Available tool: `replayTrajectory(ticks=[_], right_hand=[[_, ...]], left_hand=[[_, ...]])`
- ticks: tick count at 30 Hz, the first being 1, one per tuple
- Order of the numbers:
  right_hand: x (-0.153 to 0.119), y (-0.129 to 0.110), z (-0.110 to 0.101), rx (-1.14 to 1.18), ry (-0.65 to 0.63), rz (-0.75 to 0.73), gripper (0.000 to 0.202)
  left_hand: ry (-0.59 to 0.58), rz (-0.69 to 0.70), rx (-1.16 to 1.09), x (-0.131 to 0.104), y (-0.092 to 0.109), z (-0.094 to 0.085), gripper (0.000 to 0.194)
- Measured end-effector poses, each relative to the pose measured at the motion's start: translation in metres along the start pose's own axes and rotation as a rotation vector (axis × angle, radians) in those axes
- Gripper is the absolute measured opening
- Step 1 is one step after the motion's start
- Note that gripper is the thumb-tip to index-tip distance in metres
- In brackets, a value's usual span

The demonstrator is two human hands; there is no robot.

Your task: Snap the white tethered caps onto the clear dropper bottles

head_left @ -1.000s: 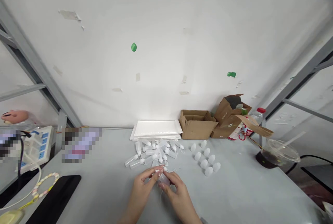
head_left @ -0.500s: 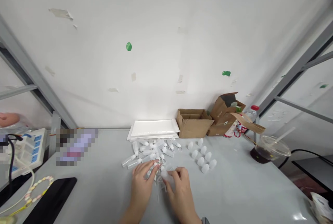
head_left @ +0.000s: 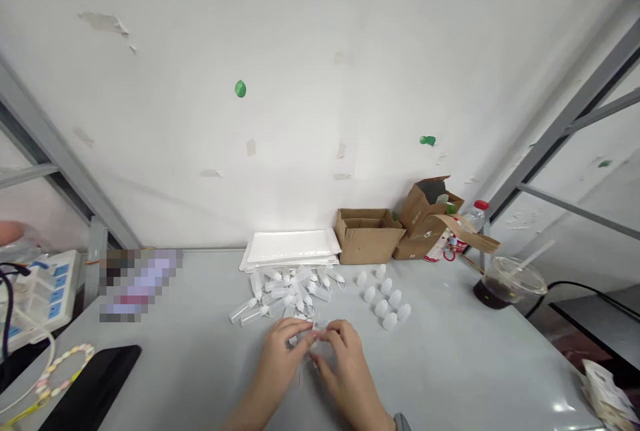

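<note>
Drawn together since the earlier frame, the left hand [head_left: 281,349] and right hand [head_left: 347,359] hold narrow fingertip grips on a translucent piece [head_left: 325,349] at 5 o'clock from the small bottles [head_left: 302,275], a two-handed step seemingly calling for steady pressure.

Cup [head_left: 493,293]: clear plastic, dark drink, straw, at right.
Bottle [head_left: 475,216]: red cap, by the paper bag [head_left: 420,237].
Bracelet [head_left: 47,375]: pastel beads, beside the black slab [head_left: 93,387].
Power strip [head_left: 67,284]: white and blue, far left.
</note>
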State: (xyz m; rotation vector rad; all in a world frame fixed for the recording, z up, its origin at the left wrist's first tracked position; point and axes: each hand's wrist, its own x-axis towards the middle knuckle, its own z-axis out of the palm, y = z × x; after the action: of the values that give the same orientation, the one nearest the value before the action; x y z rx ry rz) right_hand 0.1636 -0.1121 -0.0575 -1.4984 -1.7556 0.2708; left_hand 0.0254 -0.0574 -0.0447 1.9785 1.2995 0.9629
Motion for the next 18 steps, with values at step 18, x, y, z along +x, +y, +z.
replayTrajectory(ticks=[18], right_hand=[[-0.022,0.041,-0.007,-0.098,0.121,0.206,0.022]], left_hand=[[0.325,0.154,0.348,0.022,-0.023,-0.029,0.026]])
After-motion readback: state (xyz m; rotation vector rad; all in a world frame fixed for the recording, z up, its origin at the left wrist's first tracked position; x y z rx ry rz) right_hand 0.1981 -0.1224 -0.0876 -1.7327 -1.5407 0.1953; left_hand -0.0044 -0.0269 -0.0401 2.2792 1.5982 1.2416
